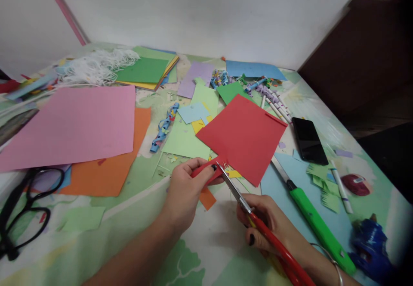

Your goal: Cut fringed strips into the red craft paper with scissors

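Observation:
My left hand [186,187] pinches the near corner of a red paper sheet [243,135], which lies tilted over other coloured sheets. My right hand [269,228] is closed round the red handles of a pair of scissors [258,221]. The steel blades point up and left, and their tips meet the red sheet's corner right beside my left thumb. A small orange scrap [207,198] lies under the blades.
A large pink sheet [72,124] over an orange one [109,169] lies at left, with black glasses [22,208] near the front edge. A green-handled knife [312,217], black phone [309,140], white pens [341,188], a blue glue gun [371,243] and paper scraps lie at right.

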The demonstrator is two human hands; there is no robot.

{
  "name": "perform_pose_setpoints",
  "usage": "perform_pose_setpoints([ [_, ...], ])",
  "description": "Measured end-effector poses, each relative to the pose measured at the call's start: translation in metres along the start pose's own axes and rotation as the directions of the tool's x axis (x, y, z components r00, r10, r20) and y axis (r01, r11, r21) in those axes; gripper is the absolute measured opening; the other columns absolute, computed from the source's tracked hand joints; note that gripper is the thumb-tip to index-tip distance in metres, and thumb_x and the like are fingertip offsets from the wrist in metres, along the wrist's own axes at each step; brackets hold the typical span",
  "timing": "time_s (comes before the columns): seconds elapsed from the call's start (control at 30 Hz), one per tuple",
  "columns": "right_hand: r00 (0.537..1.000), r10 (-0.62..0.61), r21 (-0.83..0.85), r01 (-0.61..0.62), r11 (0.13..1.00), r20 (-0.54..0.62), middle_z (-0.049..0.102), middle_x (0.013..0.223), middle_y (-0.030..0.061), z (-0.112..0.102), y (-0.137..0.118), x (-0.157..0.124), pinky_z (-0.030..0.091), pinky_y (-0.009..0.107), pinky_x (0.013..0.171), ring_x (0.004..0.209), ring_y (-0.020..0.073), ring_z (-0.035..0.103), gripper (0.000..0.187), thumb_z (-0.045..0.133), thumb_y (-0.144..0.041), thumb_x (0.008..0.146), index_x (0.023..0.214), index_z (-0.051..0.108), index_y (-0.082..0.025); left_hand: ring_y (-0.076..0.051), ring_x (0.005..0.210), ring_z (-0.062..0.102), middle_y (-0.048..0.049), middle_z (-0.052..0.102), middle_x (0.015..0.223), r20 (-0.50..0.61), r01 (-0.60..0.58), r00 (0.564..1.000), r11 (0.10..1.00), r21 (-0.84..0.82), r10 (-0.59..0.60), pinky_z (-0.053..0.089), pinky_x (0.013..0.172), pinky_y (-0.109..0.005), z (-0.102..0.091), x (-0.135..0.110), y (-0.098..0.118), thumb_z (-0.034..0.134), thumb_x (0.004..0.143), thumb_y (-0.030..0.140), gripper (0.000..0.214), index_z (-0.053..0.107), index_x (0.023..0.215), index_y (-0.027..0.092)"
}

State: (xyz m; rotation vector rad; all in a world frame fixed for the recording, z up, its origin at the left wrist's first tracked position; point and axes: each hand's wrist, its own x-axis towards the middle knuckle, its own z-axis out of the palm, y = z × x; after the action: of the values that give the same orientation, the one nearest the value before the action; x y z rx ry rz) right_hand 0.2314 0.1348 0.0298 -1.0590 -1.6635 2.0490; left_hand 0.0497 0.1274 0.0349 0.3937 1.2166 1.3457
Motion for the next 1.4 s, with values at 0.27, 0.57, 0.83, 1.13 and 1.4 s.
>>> perform_pose_setpoints([
  [0.27,1.0,-0.017,-0.015,0.017,1.0,0.001,0.031,0.057,-0.0066,0.0013,-0.0028,0.0025,0.021,0.02,0.042,0.051,0.0085,0.025,0.049,0.072,-0.054,0.069,0.062,0.039,-0.019,-0.017,0.073,0.069,-0.0037,0.071,0.073,-0.019,-0.001,1.0,1.0,0.014,0.001,0.054,0.074,-0.028,-0.0011,0.0004,-0.002,0.069,0.07,0.022,0.01,0.064,0.068,0.014],
  [0.57,1.0,-0.009,-0.014,0.009,1.0,-0.005,0.031,0.056,-0.007,0.003,-0.0038,0.0029,0.022,0.02,0.042,0.05,0.008,0.026,0.048,0.072,-0.053,0.069,0.062,0.039,-0.019,-0.016,0.07,0.069,-0.0028,0.07,0.071,-0.002,-0.006,1.0,1.0,0.001,0.006,0.055,0.072,-0.026,-0.0007,0.0013,-0.0009,0.069,0.071,0.021,0.01,0.063,0.067,0.013],
  [0.83,1.0,0.001,-0.01,-0.001,1.0,0.016,0.032,0.058,-0.006,-0.0006,0.0022,-0.0007,0.023,0.019,0.037,0.047,0.0079,0.026,0.054,0.065,-0.067,0.068,0.068,0.039,-0.02,-0.016,0.07,0.068,-0.004,0.07,0.071,-0.016,0.005,1.0,1.0,0.013,-0.005,0.054,0.073,-0.027,0.0009,0.0002,-0.0018,0.07,0.07,0.021,0.011,0.063,0.067,0.013],
  [1.13,0.999,0.021,-0.002,-0.021,1.0,0.039,0.032,0.056,-0.0066,-0.0016,0.0013,-0.0035,0.026,0.019,0.036,0.045,0.0077,0.029,0.053,0.062,-0.069,0.069,0.07,0.039,-0.021,-0.013,0.068,0.067,-0.003,0.069,0.069,-0.011,0.008,1.0,1.0,0.008,-0.008,0.055,0.071,-0.024,0.0016,-0.0005,0.0002,0.068,0.071,0.019,0.01,0.063,0.067,0.012],
  [1.4,0.999,0.035,-0.008,-0.035,0.999,0.023,0.035,0.057,-0.0061,-0.0008,0.0014,-0.0038,0.023,0.019,0.036,0.045,0.0071,0.03,0.052,0.065,-0.066,0.069,0.07,0.041,-0.02,-0.015,0.07,0.068,-0.0034,0.069,0.069,0.002,-0.004,1.0,1.0,0.013,0.004,0.055,0.072,-0.025,0.0006,0.0007,-0.0016,0.068,0.072,0.02,0.011,0.063,0.068,0.012],
])
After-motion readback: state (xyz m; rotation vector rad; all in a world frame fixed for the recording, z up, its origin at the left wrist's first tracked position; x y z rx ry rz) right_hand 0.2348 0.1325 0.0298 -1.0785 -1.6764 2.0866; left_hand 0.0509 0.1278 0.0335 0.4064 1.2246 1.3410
